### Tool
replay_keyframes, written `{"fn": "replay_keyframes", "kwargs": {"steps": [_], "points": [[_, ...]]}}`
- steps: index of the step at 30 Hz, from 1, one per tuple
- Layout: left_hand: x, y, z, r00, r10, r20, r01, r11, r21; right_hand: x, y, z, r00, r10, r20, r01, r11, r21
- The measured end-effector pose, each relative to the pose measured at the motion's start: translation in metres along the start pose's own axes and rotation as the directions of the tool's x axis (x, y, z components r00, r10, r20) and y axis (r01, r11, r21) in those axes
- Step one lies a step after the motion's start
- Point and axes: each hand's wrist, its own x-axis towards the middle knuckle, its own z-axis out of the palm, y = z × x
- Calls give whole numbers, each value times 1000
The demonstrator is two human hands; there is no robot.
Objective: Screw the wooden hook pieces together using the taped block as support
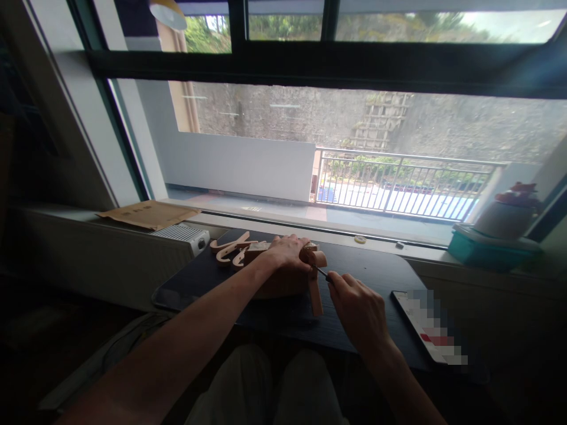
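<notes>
A light wooden model [310, 271] with a narrow strip hanging down stands on a dark tabletop [381, 274]. My left hand [286, 251] lies over its top, fingers curled around it. My right hand [357, 310] is closed on a thin dark tool [321, 273] whose tip touches the model's right side. Several curved wooden pieces [233, 247] lie on the table just left of the model.
A phone [429, 324] lies at the table's right. A teal container with a pot on it [491, 248] stands on the sill at right. A brown envelope [148, 213] and a white device [183, 235] rest on the left ledge. A big window faces me.
</notes>
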Motion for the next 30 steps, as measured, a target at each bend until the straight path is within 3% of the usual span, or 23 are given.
{"fn": "replay_keyframes", "kwargs": {"steps": [6,17,27,30], "points": [[4,-3,3,1000,-8,-5,8,1000,20,1,-4,-3,995,92,49,-94,995,36],[0,0,-1,1000,0,6,0,1000,3,1,2,-5,996,-62,60,68,994,-91],[4,-2,3,1000,-19,2,19,1000,-1,1,-5,-4,988,110,108,-117,991,59],[5,-3,2,1000,-18,4,18,1000,-2,1,-4,-4,992,92,84,-96,994,43]]}}
